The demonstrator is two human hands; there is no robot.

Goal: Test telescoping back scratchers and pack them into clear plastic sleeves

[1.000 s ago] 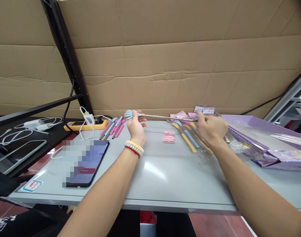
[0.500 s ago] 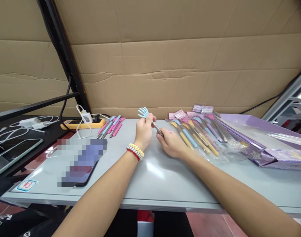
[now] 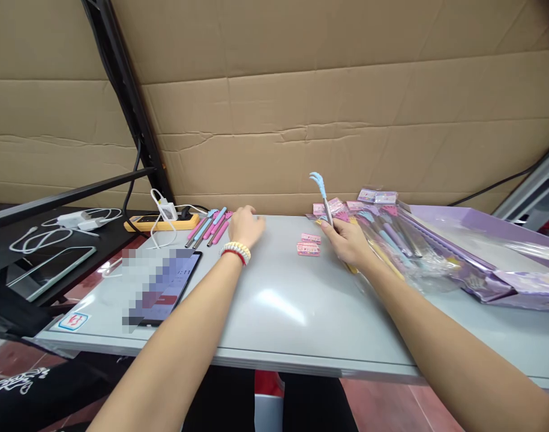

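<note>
My right hand [image 3: 346, 240] is closed around a back scratcher [image 3: 321, 186] with a light blue hand-shaped head and a metal rod. Its head points up, and its lower end is hidden by the palm. My left hand [image 3: 247, 227] is over the back of the table, just right of a group of pink and blue scratcher pieces [image 3: 213, 225] with metal rods. Motion blurs its fingers, and what lies under them is hidden. Between my hands lie small pink printed cards [image 3: 308, 248]. Bagged back scratchers [image 3: 393, 237] in several colours are piled beyond my right hand.
On the right stands an open purple box [image 3: 449, 219]. A phone [image 3: 184, 282], partly pixelated, lies at the left near a yellow power strip [image 3: 177, 224] with a white charger. A tablet [image 3: 60, 273] and white cables rest on a black side table. Cardboard [image 3: 274, 108] walls the back.
My left hand has let go of the blue scratcher and moved left towards the loose pieces. My right hand has carried the scratcher right and turned it upward, uncovering the pink cards.
</note>
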